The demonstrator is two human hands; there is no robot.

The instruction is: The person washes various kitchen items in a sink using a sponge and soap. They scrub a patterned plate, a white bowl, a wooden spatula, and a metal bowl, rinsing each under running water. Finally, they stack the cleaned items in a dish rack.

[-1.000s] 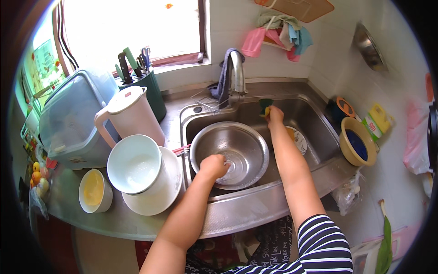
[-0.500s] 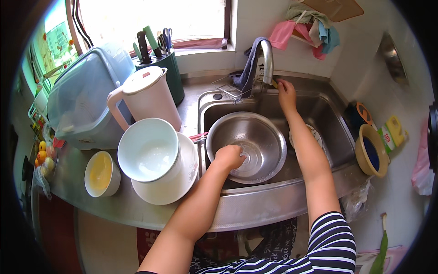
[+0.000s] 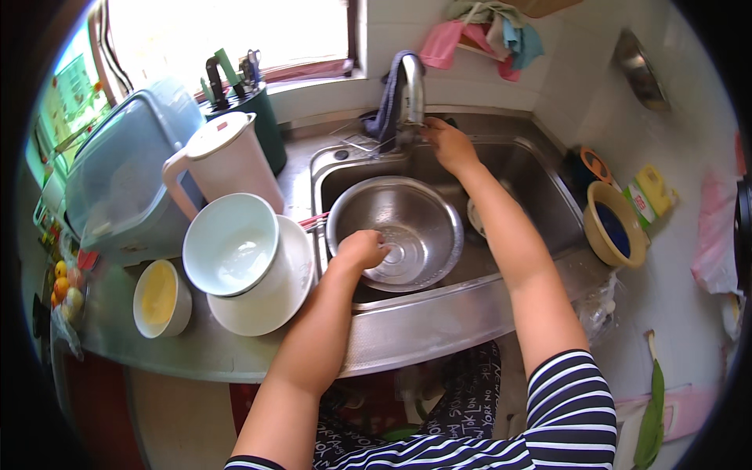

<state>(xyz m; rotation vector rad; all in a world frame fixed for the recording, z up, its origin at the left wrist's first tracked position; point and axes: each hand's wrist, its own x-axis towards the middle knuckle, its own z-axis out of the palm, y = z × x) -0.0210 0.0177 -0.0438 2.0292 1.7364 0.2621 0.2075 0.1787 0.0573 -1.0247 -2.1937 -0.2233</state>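
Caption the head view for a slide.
Left hand at a steel basin in the sink, right hand by the faucet.

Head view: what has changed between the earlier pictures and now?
The right hand has moved back and left, close to the faucet. The sponge it held at first is mostly hidden; whether it was let go, I cannot tell. The left hand remains at the steel basin; white bowl and plate unchanged.

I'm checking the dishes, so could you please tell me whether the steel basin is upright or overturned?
Upright: the basin opens upward in the sink, its inside showing beside the left hand.
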